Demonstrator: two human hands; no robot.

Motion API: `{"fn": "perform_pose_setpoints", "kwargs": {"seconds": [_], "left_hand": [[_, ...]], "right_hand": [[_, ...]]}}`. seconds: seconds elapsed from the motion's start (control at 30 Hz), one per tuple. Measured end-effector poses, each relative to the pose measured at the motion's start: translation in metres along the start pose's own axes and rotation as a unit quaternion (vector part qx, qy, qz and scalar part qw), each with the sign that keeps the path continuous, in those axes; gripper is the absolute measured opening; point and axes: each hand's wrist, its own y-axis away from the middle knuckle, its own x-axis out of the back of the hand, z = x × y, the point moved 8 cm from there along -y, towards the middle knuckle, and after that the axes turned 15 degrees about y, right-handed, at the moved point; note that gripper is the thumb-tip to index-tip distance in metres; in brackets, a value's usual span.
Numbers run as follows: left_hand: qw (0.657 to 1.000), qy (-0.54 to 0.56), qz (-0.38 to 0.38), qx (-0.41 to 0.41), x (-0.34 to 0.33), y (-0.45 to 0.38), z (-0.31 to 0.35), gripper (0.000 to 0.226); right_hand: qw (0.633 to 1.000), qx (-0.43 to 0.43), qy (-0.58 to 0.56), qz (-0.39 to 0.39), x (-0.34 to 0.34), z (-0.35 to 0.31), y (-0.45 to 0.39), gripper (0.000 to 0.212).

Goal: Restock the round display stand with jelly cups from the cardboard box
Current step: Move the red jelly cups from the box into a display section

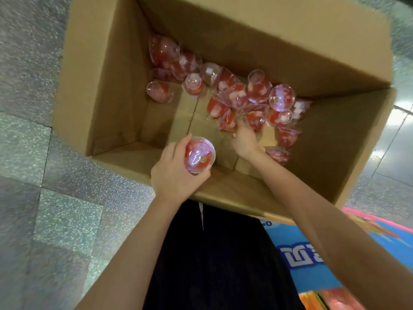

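Note:
An open cardboard box [107, 90] stands on the floor below me. Several red jelly cups [243, 95] with clear domed lids lie scattered over its bottom, mostly along the far and right sides. My left hand [174, 173] grips one jelly cup [200, 154] over the box's near edge, lid facing up. My right hand [244, 142] reaches deep into the box, fingers down among the cups near the right side; whether it holds one is hidden by blur. The round display stand is out of view.
Speckled grey floor tiles [44, 198] surround the box. A colourful blue, pink and orange printed surface [312, 260] lies at the lower right, beside my dark clothing [214, 265]. The box's left half has bare cardboard bottom.

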Motion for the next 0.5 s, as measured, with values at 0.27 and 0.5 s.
{"fn": "perform_pose_setpoints", "kwargs": {"seconds": [0.27, 0.5], "left_hand": [[0.998, -0.025, -0.003, 0.053, -0.008, -0.007, -0.017, 0.087], [0.998, -0.018, -0.033, 0.052, -0.009, -0.005, -0.015, 0.087]], "right_hand": [[0.967, -0.007, 0.236, 0.099, -0.021, -0.007, -0.032, 0.053], [0.986, 0.018, 0.165, -0.015, -0.062, 0.013, -0.014, 0.054]]}}
